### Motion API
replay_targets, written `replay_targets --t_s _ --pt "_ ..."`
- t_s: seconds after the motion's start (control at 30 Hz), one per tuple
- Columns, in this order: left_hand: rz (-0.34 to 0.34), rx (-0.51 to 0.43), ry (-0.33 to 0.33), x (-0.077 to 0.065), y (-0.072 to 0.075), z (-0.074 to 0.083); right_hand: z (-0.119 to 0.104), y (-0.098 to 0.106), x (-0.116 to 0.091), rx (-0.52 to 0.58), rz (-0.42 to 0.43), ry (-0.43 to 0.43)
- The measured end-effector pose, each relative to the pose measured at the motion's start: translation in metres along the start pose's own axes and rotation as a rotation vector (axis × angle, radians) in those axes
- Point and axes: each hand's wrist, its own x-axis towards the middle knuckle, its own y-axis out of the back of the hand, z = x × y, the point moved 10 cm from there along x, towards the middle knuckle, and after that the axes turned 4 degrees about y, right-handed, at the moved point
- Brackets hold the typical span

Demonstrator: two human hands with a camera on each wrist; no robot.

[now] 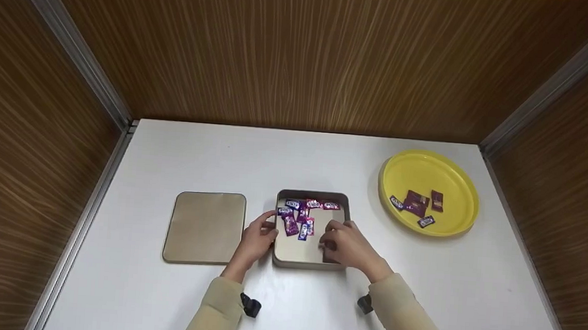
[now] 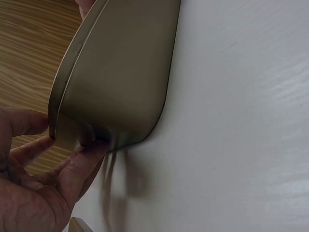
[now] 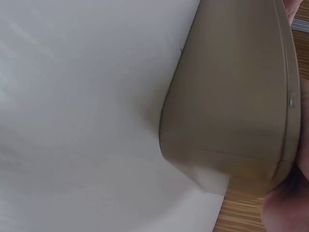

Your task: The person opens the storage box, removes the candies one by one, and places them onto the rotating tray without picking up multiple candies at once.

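An open metal tin (image 1: 293, 255) stands on the white table, with several small wrapped candies (image 1: 290, 226) in purple, blue and pink at its back left. Fingers fairly straight, my left hand (image 1: 259, 239) touches the tin's outer left wall and rim. In the left wrist view, the fingertips (image 2: 87, 157) rest at its rounded corner. My right hand (image 1: 348, 244) reaches over the right wall, fingers curled down inside. It pinches a dark candy packet (image 1: 330, 256) by the front right corner, partly hidden under the hand. The right wrist view shows mostly the tin's outer wall (image 3: 227, 96).
Left of the tin lies its flat, gold-coloured lid (image 1: 205, 228). A round yellow plate (image 1: 460, 197) at the back right holds several candies, including dark purple packets (image 1: 416, 203). Wood-grain panels (image 1: 301, 57) enclose the table at the back and sides.
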Motion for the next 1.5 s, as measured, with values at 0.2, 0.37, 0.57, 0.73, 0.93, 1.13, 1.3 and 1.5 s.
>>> replay_targets --t_s 0.2,0.37,0.57,0.73,0.93,1.13,1.3,1.5 --pt "-0.017 -0.016 0.023 0.0 -0.001 -0.001 -0.001 0.005 0.001 0.039 0.044 0.023" --pt "-0.018 -0.026 0.03 -0.001 -0.001 -0.003 0.0 0.005 0.001 0.088 0.05 0.004" --pt "-0.017 -0.026 0.015 -0.002 -0.001 -0.001 0.002 0.009 0.001 0.091 0.06 -0.036" --pt "-0.016 -0.03 0.004 -0.002 0.0 0.0 0.003 0.011 0.001 0.11 0.083 -0.054" --pt "-0.012 -0.022 0.003 -0.001 0.001 -0.001 0.004 0.015 0.0 0.149 0.099 -0.09" --pt "-0.01 -0.019 -0.001 -0.001 0.001 0.0 0.004 0.029 -0.003 0.185 0.148 -0.103" --pt "-0.018 -0.023 0.002 0.0 0.0 0.0 0.012 0.041 -0.008 0.296 0.188 -0.132" --pt "-0.023 -0.014 0.008 0.001 0.0 -0.001 0.024 0.065 -0.018 0.333 0.269 -0.141"
